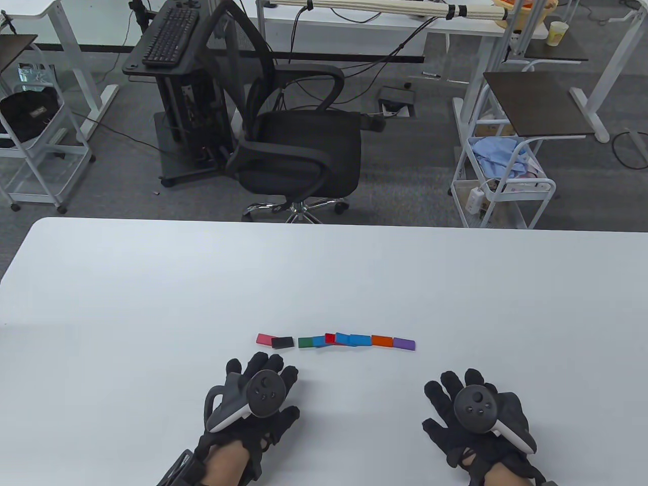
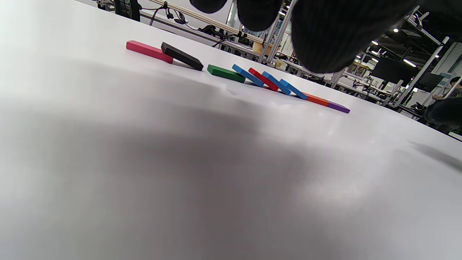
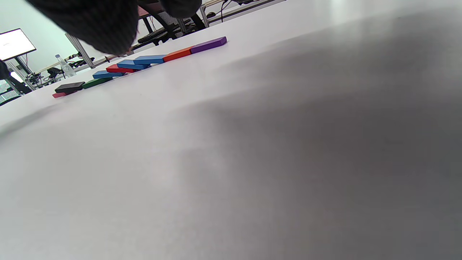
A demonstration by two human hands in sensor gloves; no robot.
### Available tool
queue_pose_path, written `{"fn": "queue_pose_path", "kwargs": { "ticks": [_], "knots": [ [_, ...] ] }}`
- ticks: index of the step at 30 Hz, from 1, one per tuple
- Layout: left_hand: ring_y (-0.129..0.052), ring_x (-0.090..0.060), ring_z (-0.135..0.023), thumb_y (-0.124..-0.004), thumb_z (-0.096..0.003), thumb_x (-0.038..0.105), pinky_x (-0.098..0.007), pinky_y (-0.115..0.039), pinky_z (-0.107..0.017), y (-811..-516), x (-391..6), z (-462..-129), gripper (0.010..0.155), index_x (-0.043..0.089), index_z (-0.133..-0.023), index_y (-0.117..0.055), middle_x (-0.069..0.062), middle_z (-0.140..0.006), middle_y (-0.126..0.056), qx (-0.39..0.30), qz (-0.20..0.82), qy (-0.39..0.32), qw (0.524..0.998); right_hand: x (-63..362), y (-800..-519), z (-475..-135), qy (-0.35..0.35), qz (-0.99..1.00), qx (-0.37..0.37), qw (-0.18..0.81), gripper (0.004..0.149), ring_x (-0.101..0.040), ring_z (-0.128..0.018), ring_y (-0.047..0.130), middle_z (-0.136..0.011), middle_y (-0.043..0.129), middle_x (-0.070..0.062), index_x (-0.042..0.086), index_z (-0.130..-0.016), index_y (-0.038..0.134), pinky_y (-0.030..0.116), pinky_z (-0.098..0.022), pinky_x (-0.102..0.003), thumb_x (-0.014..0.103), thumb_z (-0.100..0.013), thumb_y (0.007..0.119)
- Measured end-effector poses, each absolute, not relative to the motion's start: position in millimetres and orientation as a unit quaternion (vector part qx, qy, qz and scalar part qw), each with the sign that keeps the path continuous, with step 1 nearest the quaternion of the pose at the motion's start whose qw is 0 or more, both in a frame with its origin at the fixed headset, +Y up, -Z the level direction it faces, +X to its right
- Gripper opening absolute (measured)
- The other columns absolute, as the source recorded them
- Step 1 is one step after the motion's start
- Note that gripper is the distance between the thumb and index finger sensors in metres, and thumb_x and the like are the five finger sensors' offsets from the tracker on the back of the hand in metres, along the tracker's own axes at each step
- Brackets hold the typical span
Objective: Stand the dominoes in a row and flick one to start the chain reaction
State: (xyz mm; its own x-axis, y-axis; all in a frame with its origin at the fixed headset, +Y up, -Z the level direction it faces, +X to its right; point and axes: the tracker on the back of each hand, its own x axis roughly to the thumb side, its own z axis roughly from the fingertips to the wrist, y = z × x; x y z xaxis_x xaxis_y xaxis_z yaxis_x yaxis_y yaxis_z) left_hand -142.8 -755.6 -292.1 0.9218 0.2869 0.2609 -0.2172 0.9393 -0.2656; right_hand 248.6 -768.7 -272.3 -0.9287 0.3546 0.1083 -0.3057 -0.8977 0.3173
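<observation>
From the table view I've got both hands flat on the white surface, palms down, fingers spread out and relaxed, neither one holding anything. The dominoes are all toppled in a line just beyond my fingertips: pink domino on the far left with the black domino leaning on its edge, a small gap, then green domino, a blue/red/blue overlapping bunch, orange domino and purple domino at the right end. My left hand sits near the pink-to-green end, just short of it, not touching; my right hand is off past the purple end and closer to me, well clear of the row. In the left wrist view the fingertips hang in at the top over the surface, and the fallen row runs across ahead, each piece tilted onto the next. In the right wrist view it's the same deal from the other end: glove fingers up top, purple piece closest, the row trailing off to the black one.
</observation>
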Motion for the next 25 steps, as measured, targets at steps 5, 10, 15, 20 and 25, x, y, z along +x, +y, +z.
{"fn": "queue_pose_path", "kwargs": {
  "ticks": [5,10,15,20,25],
  "knots": [
    [-0.020,-0.040,-0.111,-0.079,-0.0456,0.050,-0.073,-0.005,-0.067,-754.9,-144.6,-291.9,0.074,0.025,-0.106,-0.044,-0.011,-0.119,-0.027,-0.114,0.132,-0.147,0.974,250.4,-768.3,-272.1,0.148,0.970,0.079,0.178,0.067,-0.045,-0.096,-0.010,-0.116,0.015,-0.010,0.031,-0.104,0.035,-0.003,-0.067,-0.065,0.052,-0.052,0.071],
    [-0.020,-0.040,-0.111,-0.079,-0.0457,0.050,-0.073,-0.005,-0.067,-754.6,-144.8,-292.1,0.074,0.025,-0.106,-0.044,-0.011,-0.119,-0.027,-0.113,0.132,-0.146,0.974,250.3,-768.0,-271.9,0.151,0.969,0.080,0.178,0.067,-0.045,-0.096,-0.010,-0.116,0.015,-0.010,0.031,-0.104,0.035,-0.003,-0.067,-0.065,0.052,-0.052,0.071],
    [-0.020,-0.040,-0.111,-0.079,-0.0456,0.050,-0.073,-0.005,-0.067,-754.6,-145.2,-292.0,0.074,0.025,-0.106,-0.044,-0.011,-0.119,-0.027,-0.110,0.132,-0.148,0.974,250.7,-768.8,-272.4,0.150,0.968,0.080,0.182,0.068,-0.045,-0.096,-0.010,-0.116,0.015,-0.010,0.031,-0.104,0.033,-0.003,-0.068,-0.065,0.052,-0.052,0.071],
    [-0.020,-0.040,-0.111,-0.079,-0.0457,0.050,-0.074,-0.005,-0.067,-754.6,-146.6,-291.7,0.074,0.025,-0.106,-0.044,-0.011,-0.119,-0.027,-0.109,0.135,-0.148,0.974,250.1,-768.7,-272.2,0.151,0.968,0.080,0.184,0.068,-0.046,-0.096,-0.010,-0.116,0.015,-0.010,0.031,-0.104,0.033,-0.003,-0.068,-0.065,0.052,-0.052,0.071],
    [-0.020,-0.040,-0.111,-0.079,-0.0456,0.051,-0.074,-0.005,-0.067,-754.7,-146.6,-290.9,0.074,0.026,-0.106,-0.044,-0.011,-0.119,-0.027,-0.109,0.133,-0.151,0.973,248.5,-770.0,-272.5,0.155,0.967,0.081,0.183,0.068,-0.046,-0.096,-0.010,-0.116,0.015,-0.011,0.031,-0.104,0.033,-0.003,-0.068,-0.065,0.052,-0.052,0.071]
  ]
}}
